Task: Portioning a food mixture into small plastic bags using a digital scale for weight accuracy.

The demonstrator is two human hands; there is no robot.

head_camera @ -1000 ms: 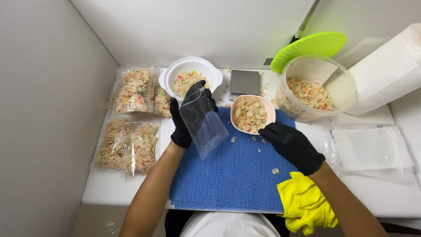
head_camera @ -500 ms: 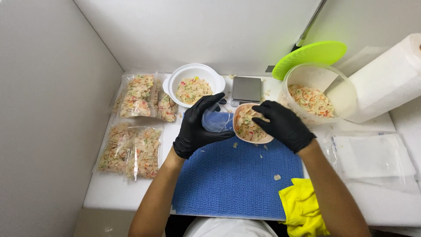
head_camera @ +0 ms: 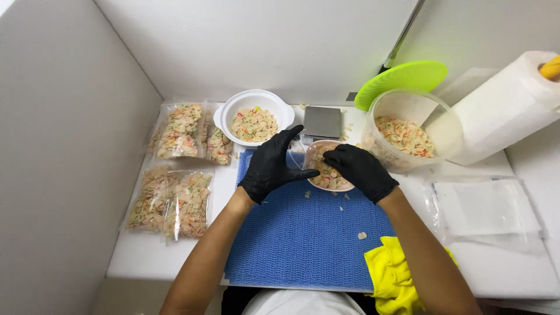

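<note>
A white table (head_camera: pixel 490 262) carries everything, with a blue textured rubber mat (head_camera: pixel 303 245) at its middle. A big white paper towel roll (head_camera: pixel 501 116) lies at the right beside a clear round plastic tub (head_camera: pixel 408 137) of mixed dry pasta with a lime-green lid (head_camera: pixel 402 81) behind it. Sealed clear bags of pasta (head_camera: pixel 175 163) lie at the left, near a white plastic bowl (head_camera: pixel 254 119). A small pink bowl of pasta (head_camera: pixel 328 169) sits at the mat's far edge. The black-gloved left hand (head_camera: pixel 271 166) rests just beside it, its grip spread; the black-gloved right hand (head_camera: pixel 361 170) curls over its rim, grip bent around it.
</note>
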